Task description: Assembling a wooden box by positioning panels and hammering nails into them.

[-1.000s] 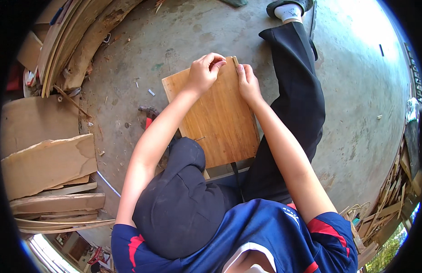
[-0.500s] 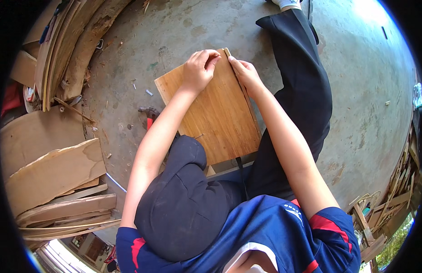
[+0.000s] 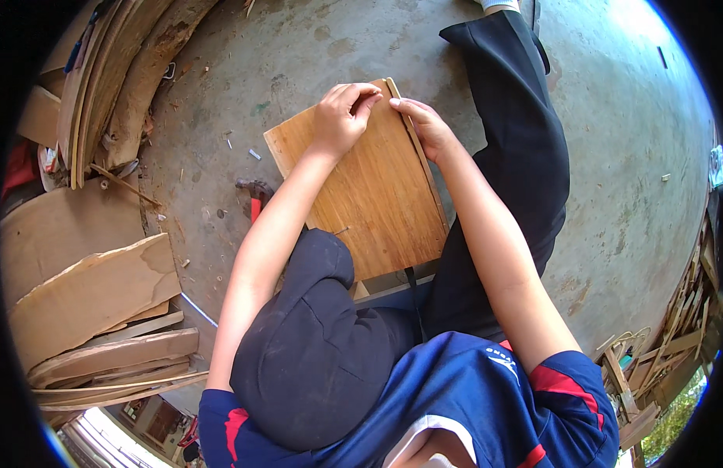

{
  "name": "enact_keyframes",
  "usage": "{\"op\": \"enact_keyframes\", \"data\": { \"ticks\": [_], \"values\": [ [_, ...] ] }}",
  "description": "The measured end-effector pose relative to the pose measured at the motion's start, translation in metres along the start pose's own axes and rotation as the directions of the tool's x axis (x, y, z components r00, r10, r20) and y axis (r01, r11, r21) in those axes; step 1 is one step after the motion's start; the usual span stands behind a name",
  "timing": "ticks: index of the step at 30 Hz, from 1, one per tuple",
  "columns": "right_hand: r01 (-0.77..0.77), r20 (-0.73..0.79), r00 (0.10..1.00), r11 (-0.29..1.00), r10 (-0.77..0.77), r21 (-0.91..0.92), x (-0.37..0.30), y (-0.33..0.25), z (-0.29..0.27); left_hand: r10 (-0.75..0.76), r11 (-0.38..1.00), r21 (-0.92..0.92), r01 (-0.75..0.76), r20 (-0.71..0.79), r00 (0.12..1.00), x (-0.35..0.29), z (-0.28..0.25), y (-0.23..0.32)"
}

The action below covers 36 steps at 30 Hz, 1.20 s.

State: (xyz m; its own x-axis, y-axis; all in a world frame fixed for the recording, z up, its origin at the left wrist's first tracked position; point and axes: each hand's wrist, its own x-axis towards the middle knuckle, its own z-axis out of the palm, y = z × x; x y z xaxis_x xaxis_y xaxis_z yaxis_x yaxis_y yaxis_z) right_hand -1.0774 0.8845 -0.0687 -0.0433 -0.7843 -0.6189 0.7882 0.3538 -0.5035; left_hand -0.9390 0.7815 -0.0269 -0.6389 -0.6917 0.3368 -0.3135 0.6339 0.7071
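Observation:
A brown wooden board [image 3: 369, 187] lies tilted in front of me, between my legs. Along its right edge runs a thin wooden strip [image 3: 414, 139]. My left hand [image 3: 344, 117] is over the board's far part, its thumb and fingers pinched together; anything between the fingertips is too small to make out. At the strip's far end my right hand [image 3: 425, 125] grips the edge, fingertips on the strip and the other fingers partly hidden. What looks like a nail [image 3: 342, 231] sticks out of the board beside my bent knee. A hammer [image 3: 255, 195] with a red handle lies left of the board, partly behind my left forearm.
Wood planks [image 3: 104, 312] and sheets are stacked on the left, with long curved slabs [image 3: 143, 93] farther back. Scrap wood [image 3: 677, 335] is piled at the right. Small chips and bits [image 3: 254, 154] lie scattered on the concrete floor [image 3: 626, 171]. My outstretched leg [image 3: 525, 140] lies right of the board.
My right hand has shifted slightly nearer along the strip, its fingers a little more curled. My left hand stays pinched in almost the same place. The board has barely moved.

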Motion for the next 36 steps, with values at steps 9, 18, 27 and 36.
{"op": "enact_keyframes", "data": {
  "ticks": [9, 18, 27, 36],
  "values": [
    [0.054, 0.079, 0.996, 0.995, -0.048, -0.08, 0.015, -0.013, 0.003, 0.001, 1.0, -0.015, -0.001, -0.02, 1.0, 0.002, 0.003, 0.001],
    [0.091, 0.042, 0.996, 0.966, -0.084, -0.244, 0.016, -0.014, 0.018, 0.014, 1.0, -0.014, -0.014, -0.021, 1.0, 0.004, 0.001, 0.002],
    [0.237, 0.006, 0.966, 0.878, -0.258, -0.415, 0.016, -0.005, 0.011, 0.027, 1.0, -0.011, -0.027, -0.032, 0.999, 0.002, 0.001, -0.002],
    [0.638, 0.012, 0.575, 0.44, -0.818, -0.632, 0.001, -0.008, 0.022, 0.009, 1.0, -0.03, -0.009, -0.014, 1.0, 0.002, 0.0, 0.0]
  ]
}}
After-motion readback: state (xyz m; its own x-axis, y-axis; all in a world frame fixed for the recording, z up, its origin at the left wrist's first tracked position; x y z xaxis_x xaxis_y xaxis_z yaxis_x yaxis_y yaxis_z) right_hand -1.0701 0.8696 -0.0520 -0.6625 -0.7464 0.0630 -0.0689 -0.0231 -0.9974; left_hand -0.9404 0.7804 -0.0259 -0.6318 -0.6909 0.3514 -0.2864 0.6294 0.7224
